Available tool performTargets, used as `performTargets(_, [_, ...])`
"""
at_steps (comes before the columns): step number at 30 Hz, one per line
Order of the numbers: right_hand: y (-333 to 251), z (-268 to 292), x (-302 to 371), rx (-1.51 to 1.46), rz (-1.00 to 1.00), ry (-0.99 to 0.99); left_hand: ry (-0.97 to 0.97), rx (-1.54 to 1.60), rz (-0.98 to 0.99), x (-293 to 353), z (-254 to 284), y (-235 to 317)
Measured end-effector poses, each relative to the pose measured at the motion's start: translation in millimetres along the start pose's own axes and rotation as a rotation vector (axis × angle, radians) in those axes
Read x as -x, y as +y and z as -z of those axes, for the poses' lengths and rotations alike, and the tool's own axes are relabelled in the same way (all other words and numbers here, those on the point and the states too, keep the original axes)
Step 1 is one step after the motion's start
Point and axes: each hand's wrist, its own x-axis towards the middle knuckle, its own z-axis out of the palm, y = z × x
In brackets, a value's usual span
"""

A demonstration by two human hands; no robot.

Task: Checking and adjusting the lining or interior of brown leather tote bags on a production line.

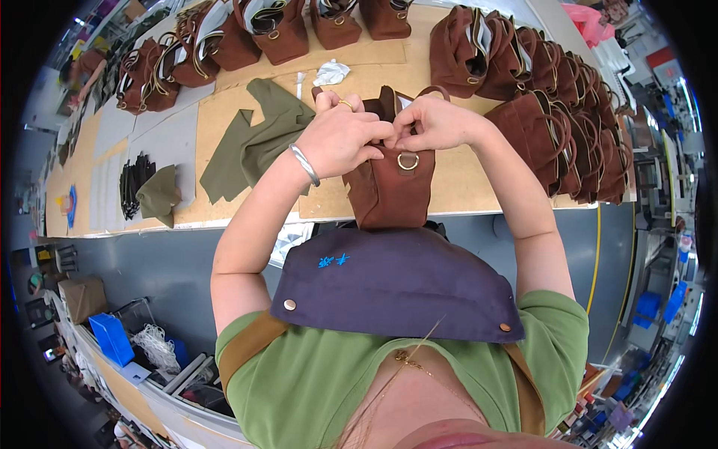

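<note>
A brown handbag [394, 196] stands at the table's front edge, its end with a gold D-ring [408, 161] facing me. Both hands meet at its top rim. My left hand [340, 138], with a ring and a silver bangle, has its fingers curled on the rim at the left. Close beside it, my right hand [430, 123] pinches the rim just above the D-ring. The fingers of the two hands nearly touch. One bag handle shows behind my right hand. The bag's inside is mostly hidden by my hands.
Olive-green fabric [262, 135] lies left of the bag, with crumpled white paper [331, 72] behind it. Black strips [136, 183] and a small olive piece [158, 196] are farther left. Rows of brown bags [273, 30] line the back; more bags [535, 135] crowd the right.
</note>
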Motion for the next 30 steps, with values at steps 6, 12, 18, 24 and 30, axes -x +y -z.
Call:
performTargets(6, [12.6,-8.4,-5.8,0.126,0.179,0.109,-0.044,0.113,-0.045,-0.2,-3.5,-5.0])
performTargets(12, [12.5,-3.5,4.1,0.101,0.174,0.051,-0.035,0.116,0.093,-2.7,-2.5,-6.8])
performTargets(18, [3.7,0.8,6.5,0.1,0.061,-0.018,-0.107,0.091,0.062,-4.2,1.9,-10.0])
performTargets(24, [4.8,-2.7,7.0,0.113,0.135,-0.009,-0.107,0.11,0.046,-1.9,0.6,-11.3])
performTargets(30, [-1.4,-7.8,18.0,0.326,0.166,0.219,-0.07,0.09,0.047,4.9,-3.0,-15.3])
